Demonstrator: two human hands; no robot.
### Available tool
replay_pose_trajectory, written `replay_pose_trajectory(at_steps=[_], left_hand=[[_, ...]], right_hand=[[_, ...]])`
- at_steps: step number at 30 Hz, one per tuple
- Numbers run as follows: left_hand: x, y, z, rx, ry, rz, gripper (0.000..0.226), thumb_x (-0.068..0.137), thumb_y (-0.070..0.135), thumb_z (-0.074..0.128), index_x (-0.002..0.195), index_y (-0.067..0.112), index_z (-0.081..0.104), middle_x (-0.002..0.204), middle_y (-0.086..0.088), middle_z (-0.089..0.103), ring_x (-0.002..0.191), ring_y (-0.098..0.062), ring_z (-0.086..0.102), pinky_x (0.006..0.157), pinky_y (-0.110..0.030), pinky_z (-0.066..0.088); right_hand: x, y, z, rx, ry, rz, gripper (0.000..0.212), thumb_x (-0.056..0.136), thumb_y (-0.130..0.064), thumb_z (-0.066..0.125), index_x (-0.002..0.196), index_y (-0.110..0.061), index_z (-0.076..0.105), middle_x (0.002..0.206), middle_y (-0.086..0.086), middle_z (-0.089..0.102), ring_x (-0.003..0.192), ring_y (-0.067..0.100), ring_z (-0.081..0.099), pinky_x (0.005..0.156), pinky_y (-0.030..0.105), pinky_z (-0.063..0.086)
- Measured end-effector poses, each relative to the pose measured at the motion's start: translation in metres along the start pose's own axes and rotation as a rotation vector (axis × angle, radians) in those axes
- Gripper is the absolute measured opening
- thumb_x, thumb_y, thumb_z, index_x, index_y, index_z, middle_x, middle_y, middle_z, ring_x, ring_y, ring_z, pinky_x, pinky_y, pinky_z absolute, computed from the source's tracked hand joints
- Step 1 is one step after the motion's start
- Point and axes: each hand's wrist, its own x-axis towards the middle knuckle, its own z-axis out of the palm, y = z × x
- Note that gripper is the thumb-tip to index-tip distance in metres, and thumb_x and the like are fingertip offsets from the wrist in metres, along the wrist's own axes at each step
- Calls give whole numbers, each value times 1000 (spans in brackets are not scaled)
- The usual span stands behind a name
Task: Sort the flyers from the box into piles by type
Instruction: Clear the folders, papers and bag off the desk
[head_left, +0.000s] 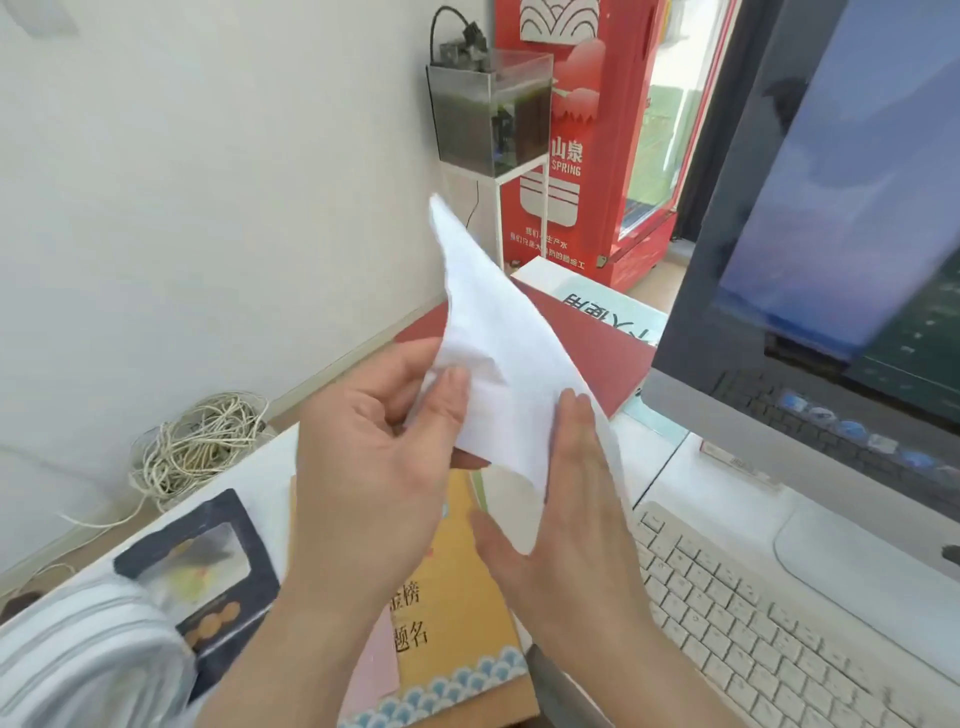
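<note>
While I hold it up over the surface (660, 467), 1 creased white sheet (498, 332) is pinched at its lower left edge in my left grip (374, 447), thumb on the near face and curled fingers behind it. My right grip (561, 519) is released, its 4 fingers laid straight and flat against the sheet's right edge, with the sheet's bottom corner lying over the web beside the thumb. The sheet's near face shows no print that I can read. Below my wrists lie 3 more papers: 1 yellow flyer (457, 623) printed "金榜" and "题名" above a band of blue waves, 1 pink sheet (374, 670) overlapping its left side, and 1 dark flyer (208, 561) with a pale window, further left. Behind the white sheet lies 1 red sheet (587, 338), and beyond that a white box (592, 291) with teal characters, upside down and partly hidden. On the right are 1 white keyboard (753, 623) and 1 monitor (831, 234). The red cooler (566, 156) in the background reads "山泉" and "SPRING".
</note>
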Motion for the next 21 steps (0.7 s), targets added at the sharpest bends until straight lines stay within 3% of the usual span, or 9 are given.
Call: replay_pose_trajectory(at_steps=[2, 4, 5, 6, 9, 12, 14, 17, 21], left_hand=[[8, 17, -10, -144, 72, -20, 16, 89, 12, 58, 92, 23, 69, 73, 2, 73, 60, -14, 68, 51, -23, 52], [15, 29, -26, -273, 59, -49, 18, 89, 22, 52, 100, 22, 67, 80, -3, 74, 68, -19, 70, 53, -26, 53], [16, 31, -35, -304, 39, -57, 21, 91, 24, 48, 103, 22, 65, 87, -5, 74, 74, -21, 71, 54, -27, 54], [16, 29, -46, -297, 38, -61, 22, 93, 24, 46, 104, 21, 64, 93, -5, 74, 79, -22, 71, 55, -27, 54], [11, -3, -79, 40, 102, -74, 21, 93, 8, 54, 100, 24, 66, 98, 4, 73, 88, -13, 68, 64, -22, 55], [-8, -65, -105, 752, 20, -213, 25, 87, 17, 63, 102, 37, 64, 111, 13, 65, 100, -10, 61, 78, -21, 47], [-26, -109, -114, 1148, -204, -338, 39, 87, 34, 60, 126, 33, 52, 134, 9, 51, 120, -16, 49, 96, -29, 39], [-45, -158, -112, 1247, -447, -480, 69, 88, 45, 56, 146, 22, 26, 155, -2, 19, 140, -25, 21, 113, -35, 23], [-14, -178, -107, 1283, -558, -397, 82, 81, 39, 64, 147, 17, 21, 158, -4, 10, 144, -24, 9, 116, -36, 17]], right_hand=[[9, -7, -6, 35, 43, -55, 64, 95, -31, 49, 149, -35, 15, 133, -14, 52, 119, 9, 52, 92, 19, 42], [21, -11, -22, 200, -58, 14, 30, 98, -21, 47, 112, -46, 56, 72, -28, 58, 68, 0, 57, 61, 13, 40], [30, -11, -34, 327, -87, 86, 27, 98, -20, 48, 91, -42, 62, 64, -26, 60, 62, -1, 57, 56, 14, 39], [38, -9, -44, 475, -89, 158, 27, 97, -18, 50, 82, -36, 63, 71, -26, 66, 66, -2, 62, 59, 16, 46], [64, 8, -61, 742, -213, 300, 15, 92, -12, 60, 94, -22, 71, 91, -11, 75, 80, 11, 72, 68, 27, 56], [72, 37, -40, 304, -359, 379, 12, 88, -14, 66, 94, -24, 70, 89, -7, 74, 74, 13, 71, 65, 29, 57], [69, 53, -18, 38, -388, 391, 10, 88, -18, 62, 96, -23, 66, 90, -5, 70, 77, 17, 66, 71, 36, 56], [59, 64, 1, -202, -385, 357, 7, 93, -25, 53, 97, -21, 58, 88, -1, 64, 76, 20, 59, 70, 35, 52], [52, 75, 7, -252, -365, 310, 11, 96, -24, 46, 100, -20, 55, 88, 0, 63, 77, 23, 58, 69, 36, 49]])
